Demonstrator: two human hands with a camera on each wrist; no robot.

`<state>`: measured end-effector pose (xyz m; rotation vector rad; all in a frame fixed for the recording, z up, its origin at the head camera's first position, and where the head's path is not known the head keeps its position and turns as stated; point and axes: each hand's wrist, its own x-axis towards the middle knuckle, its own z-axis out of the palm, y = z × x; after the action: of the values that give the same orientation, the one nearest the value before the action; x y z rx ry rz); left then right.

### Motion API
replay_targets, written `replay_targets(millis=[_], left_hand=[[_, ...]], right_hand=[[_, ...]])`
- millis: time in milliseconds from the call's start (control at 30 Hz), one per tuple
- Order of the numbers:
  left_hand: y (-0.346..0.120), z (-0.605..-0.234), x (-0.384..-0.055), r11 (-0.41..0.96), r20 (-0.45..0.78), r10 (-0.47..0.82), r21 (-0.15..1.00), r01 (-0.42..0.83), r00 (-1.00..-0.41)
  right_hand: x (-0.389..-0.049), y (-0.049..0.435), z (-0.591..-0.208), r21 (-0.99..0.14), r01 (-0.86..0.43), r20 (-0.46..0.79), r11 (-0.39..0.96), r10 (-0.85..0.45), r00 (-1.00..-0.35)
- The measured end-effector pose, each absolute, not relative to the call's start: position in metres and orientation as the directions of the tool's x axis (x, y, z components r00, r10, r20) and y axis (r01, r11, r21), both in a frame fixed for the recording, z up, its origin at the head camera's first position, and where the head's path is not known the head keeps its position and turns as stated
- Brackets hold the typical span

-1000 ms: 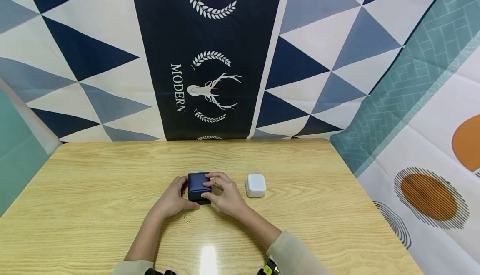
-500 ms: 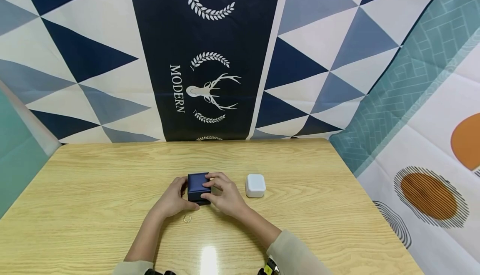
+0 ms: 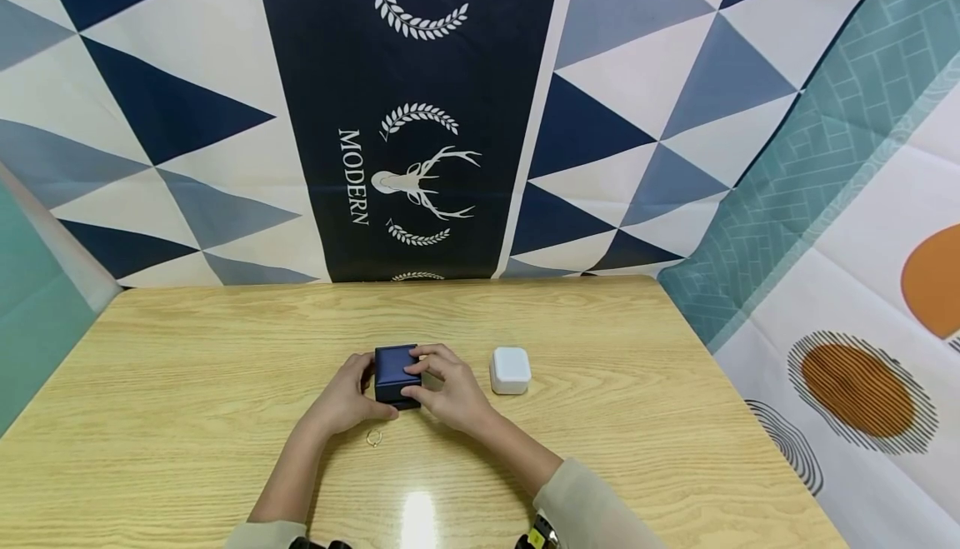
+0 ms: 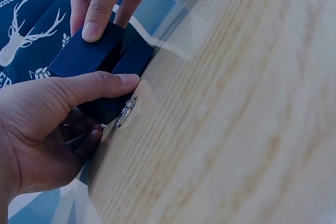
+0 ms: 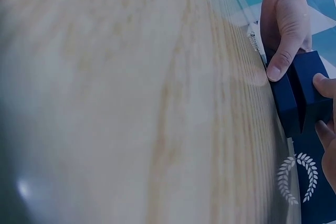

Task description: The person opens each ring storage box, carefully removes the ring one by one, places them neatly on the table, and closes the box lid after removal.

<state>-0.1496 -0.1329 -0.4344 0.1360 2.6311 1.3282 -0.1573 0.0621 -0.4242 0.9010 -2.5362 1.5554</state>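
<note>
A navy ring box (image 3: 396, 363) stands on the wooden table. My left hand (image 3: 345, 399) grips its base from the left, with the thumb along the front lower edge. From the right, my right hand (image 3: 454, 392) holds the lid between thumb and fingers. Both wrist views show a narrow gap between the lid (image 4: 86, 56) and the base (image 5: 284, 99), so the box is slightly ajar. Its inside is hidden. A thin ring (image 4: 126, 111) with small clear stones lies on the table, in front of the box and near my left thumb.
A small white rounded box (image 3: 511, 370) stands to the right of my right hand. The wooden table (image 3: 187, 382) extends on both sides, and patterned cloth (image 3: 615, 74) hangs behind its far edge.
</note>
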Motion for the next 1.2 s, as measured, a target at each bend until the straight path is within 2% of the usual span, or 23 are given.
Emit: replay_targets(millis=[367, 1200], left_hand=[[-0.1329, -0.4359, -0.1505, 0.584, -0.130, 0.174, 0.812, -0.004, -0.976], [-0.1322, -0.4372, -0.1504, 0.588, -0.112, 0.176, 0.809, 0.013, -0.978]], right_hand=[[-0.1626, 0.0649, -0.4332, -0.751, -0.568, 0.390, 0.336, -0.468, -0.793], [-0.1607, 0.0659, -0.4284, -0.661, -0.598, 0.367, 0.452, -0.501, -0.784]])
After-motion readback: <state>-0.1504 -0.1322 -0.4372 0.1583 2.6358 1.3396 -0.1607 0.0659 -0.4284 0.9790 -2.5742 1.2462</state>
